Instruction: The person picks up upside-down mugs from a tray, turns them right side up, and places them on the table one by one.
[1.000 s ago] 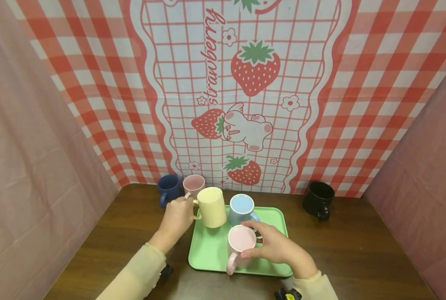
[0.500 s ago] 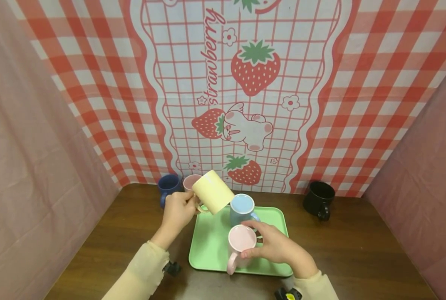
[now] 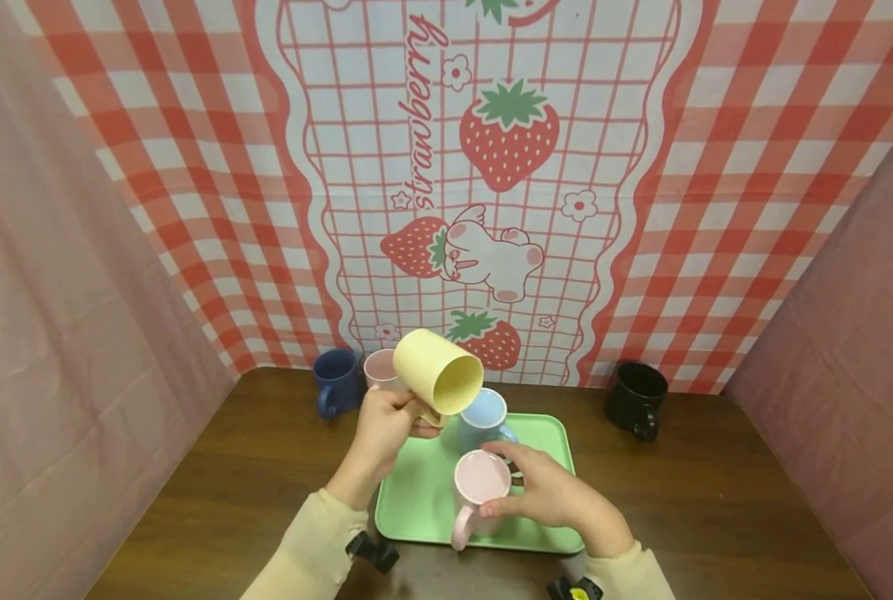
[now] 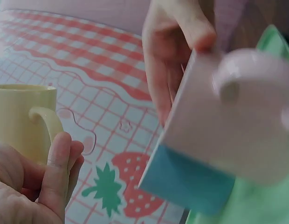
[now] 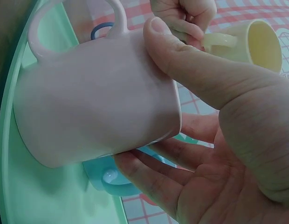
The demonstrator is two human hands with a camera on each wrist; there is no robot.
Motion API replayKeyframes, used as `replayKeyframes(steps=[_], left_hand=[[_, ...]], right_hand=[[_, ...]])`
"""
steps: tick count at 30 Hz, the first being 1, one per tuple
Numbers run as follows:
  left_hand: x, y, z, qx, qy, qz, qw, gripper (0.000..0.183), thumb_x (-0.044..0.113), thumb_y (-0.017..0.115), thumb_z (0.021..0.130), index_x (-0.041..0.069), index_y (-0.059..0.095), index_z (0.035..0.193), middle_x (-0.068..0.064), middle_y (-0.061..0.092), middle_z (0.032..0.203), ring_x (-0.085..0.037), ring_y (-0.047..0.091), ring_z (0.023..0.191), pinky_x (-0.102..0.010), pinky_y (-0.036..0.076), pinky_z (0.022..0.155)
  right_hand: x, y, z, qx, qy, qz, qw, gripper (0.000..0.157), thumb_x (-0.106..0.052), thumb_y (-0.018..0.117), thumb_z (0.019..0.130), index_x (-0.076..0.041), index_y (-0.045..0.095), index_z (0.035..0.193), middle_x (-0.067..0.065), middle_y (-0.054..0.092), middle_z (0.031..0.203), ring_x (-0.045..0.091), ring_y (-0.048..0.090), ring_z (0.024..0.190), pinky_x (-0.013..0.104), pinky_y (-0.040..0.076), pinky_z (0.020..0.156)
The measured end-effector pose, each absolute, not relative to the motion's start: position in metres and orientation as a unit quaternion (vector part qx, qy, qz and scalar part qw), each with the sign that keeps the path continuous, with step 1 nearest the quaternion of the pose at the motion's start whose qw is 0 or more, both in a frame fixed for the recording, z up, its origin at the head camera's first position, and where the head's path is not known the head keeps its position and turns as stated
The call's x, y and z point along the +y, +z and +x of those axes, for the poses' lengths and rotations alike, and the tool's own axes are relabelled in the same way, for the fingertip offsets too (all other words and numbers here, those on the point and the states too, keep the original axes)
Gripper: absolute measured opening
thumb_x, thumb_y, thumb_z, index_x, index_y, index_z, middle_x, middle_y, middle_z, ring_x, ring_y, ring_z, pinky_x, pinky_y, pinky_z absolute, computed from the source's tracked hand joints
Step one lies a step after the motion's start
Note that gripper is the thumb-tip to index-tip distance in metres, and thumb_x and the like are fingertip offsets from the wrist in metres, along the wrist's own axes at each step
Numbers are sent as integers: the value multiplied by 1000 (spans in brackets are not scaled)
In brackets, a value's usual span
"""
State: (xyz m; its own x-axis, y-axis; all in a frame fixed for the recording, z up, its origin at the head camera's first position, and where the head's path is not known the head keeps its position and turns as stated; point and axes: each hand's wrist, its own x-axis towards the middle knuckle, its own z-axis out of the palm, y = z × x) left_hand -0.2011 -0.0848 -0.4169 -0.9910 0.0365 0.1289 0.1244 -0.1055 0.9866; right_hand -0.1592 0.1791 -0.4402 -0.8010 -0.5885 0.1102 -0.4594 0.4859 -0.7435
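In the head view my left hand (image 3: pixel 386 429) pinches the handle of a yellow mug (image 3: pixel 427 367), holding it in the air over the back left of a green tray (image 3: pixel 416 500). The mug is tipped, its open mouth facing right and toward me. My right hand (image 3: pixel 547 496) grips a pink mug (image 3: pixel 482 477) near its top, thumb on the near side, fingers behind. That mug stands on the tray's front part, a flat, white-ringed face upward, handle toward me. Behind it on the tray stands a light blue mug (image 3: pixel 482 410), also with a flat, white-ringed face up.
A dark blue mug (image 3: pixel 336 382) and a second pink mug (image 3: pixel 381 367) stand at the back left of the wooden table (image 3: pixel 222 492). A black mug (image 3: pixel 636 398) is at the back right. A checked strawberry cloth (image 3: pixel 491 167) hangs behind.
My left hand has raised the yellow mug and turned it from bottom-up to tilted, its mouth now showing, and moved slightly right. My right hand and the pink mug have stayed in place.
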Motion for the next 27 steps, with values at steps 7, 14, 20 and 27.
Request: replayKeyframes(steps=[7, 14, 20, 27], left_hand=[[-72, -419, -195, -618, -784, -60, -15, 22, -14, 60, 99, -28, 68, 113, -15, 76, 80, -15, 76, 68, -34, 68, 69], [-58, -420, -192, -598, -799, -55, -40, 26, -9, 60, 101, -28, 67, 118, -15, 77, 84, -14, 77, 71, -29, 67, 71], [-47, -419, -190, -578, -811, -56, -65, 27, -7, 59, 100, -27, 68, 117, -11, 77, 82, -15, 78, 72, -27, 66, 72], [-36, -422, -186, -573, -813, -55, -83, 25, -7, 62, 98, -26, 70, 113, -10, 76, 76, -14, 77, 71, -27, 66, 69]], right_hand=[[181, -440, -159, 846, -422, -314, 87, 83, -32, 95, 88, 7, 56, 150, 20, 65, 142, 35, 67, 122, 37, 62, 94], [184, -432, -157, 849, -434, -298, 33, 65, -33, 86, 97, 5, 62, 144, 23, 68, 140, 40, 71, 118, 47, 64, 95], [179, -418, -152, 846, -470, -228, -102, 39, -22, 86, 98, -8, 73, 132, 8, 76, 124, 26, 75, 109, 32, 66, 84], [164, -406, -145, 827, -496, -182, -194, 23, -15, 82, 100, -9, 77, 122, -2, 77, 115, 13, 73, 103, 29, 64, 80]])
